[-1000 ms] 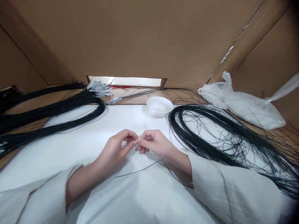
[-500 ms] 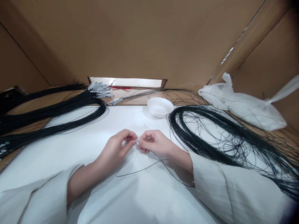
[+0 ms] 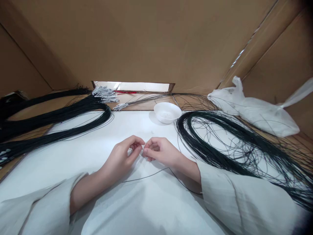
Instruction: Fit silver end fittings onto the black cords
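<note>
My left hand [image 3: 128, 153] and my right hand [image 3: 158, 150] meet fingertip to fingertip above the white work surface [image 3: 97, 156]. Both are closed in a pinch on a thin black cord [image 3: 149, 176]. The bit of it between the fingertips is too small and covered to make out well. Below the hands, lengths of the cord trail over the surface, one towards the left forearm and one towards the right sleeve.
A white bowl [image 3: 167, 113] stands beyond my hands. Bundles of black cord [image 3: 73, 129] with white-wrapped ends [image 3: 105, 94] lie at left. A large loose coil [image 3: 220, 120] is at right, near a white plastic bag [image 3: 266, 114]. A cardboard wall [image 3: 156, 42] rises behind.
My fingertips have come closer together, and the short piece of cord seen between them is now mostly covered. The trailing cord below has shifted slightly.
</note>
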### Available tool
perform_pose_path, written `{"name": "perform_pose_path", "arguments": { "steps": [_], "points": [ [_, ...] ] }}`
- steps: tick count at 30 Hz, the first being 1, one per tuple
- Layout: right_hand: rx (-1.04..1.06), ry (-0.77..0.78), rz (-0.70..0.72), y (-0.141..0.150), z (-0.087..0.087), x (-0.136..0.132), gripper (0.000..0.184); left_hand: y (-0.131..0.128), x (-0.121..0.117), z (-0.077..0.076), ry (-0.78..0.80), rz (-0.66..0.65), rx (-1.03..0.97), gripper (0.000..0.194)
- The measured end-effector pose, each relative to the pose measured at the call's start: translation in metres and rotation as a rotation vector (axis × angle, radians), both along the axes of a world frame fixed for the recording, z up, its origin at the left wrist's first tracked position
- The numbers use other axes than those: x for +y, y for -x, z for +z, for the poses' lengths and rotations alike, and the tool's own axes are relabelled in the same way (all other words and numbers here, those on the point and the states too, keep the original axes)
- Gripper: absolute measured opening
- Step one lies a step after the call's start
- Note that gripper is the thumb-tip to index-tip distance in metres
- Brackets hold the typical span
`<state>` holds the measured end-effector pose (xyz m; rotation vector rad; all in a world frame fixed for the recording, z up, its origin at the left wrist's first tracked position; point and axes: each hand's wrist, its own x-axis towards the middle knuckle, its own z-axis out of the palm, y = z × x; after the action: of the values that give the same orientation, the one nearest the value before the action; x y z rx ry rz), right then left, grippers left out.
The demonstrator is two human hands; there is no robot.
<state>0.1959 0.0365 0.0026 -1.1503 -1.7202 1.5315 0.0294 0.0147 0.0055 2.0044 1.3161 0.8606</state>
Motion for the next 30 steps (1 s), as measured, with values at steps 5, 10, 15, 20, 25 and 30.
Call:
{"name": "perform_pose_path", "arguments": {
  "steps": [5, 10, 15, 20, 25, 30],
  "points": [
    [0.085, 0.013, 0.061, -0.003, -0.003, 0.004, 0.005, -0.004, -0.003, -0.002, 0.028, 0.012, -0.027, 0.005],
    [0.073, 0.078, 0.080, -0.005, -0.002, 0.007, 0.004, -0.004, -0.002, -0.003, 0.049, 0.054, -0.043, 0.004],
    [0.103, 0.094, 0.107, -0.006, -0.002, 0.008, 0.007, -0.004, -0.003, -0.002, 0.068, 0.039, -0.090, 0.004],
    [0.134, 0.150, 0.138, -0.008, 0.003, 0.010, 0.014, -0.003, -0.001, -0.005, 0.080, 0.045, -0.139, 0.005],
    [0.107, 0.180, 0.122, -0.008, 0.009, 0.008, 0.012, -0.001, 0.002, -0.009, 0.094, 0.063, -0.227, 0.006],
    [0.119, 0.172, 0.092, -0.006, 0.004, 0.008, 0.007, -0.001, 0.000, -0.008, 0.149, 0.017, -0.303, 0.009]
  ]
}}
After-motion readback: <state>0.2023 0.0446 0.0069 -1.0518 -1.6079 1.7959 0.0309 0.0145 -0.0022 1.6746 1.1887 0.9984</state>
